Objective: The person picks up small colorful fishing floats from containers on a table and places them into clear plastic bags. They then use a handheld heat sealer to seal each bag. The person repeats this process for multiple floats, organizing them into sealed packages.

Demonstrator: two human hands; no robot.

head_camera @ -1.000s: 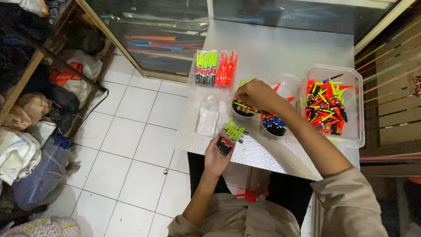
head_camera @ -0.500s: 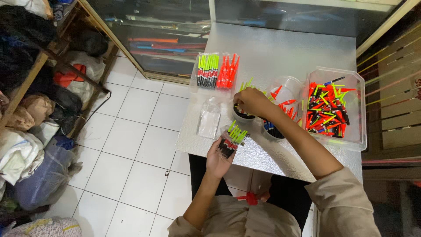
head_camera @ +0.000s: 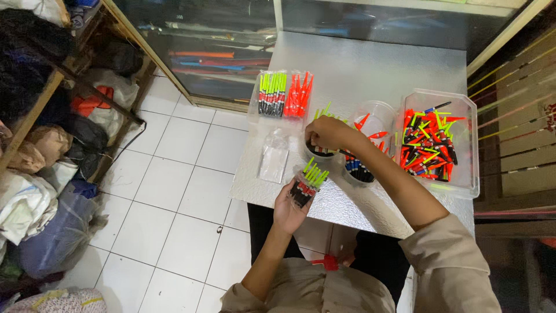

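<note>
Float bundle (head_camera: 307,181) in left hand (head_camera: 288,207).

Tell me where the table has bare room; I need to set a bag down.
The far end of the table, behind the packed floats and the clear bin, is bare. A smaller patch lies along the near edge, right of the left hand. The middle is crowded: round tubs under the right hand, empty bags.

The right hand (head_camera: 324,132) covers most of the cup (head_camera: 315,152) under it; whether its fingers pinch anything cannot be told.
</note>
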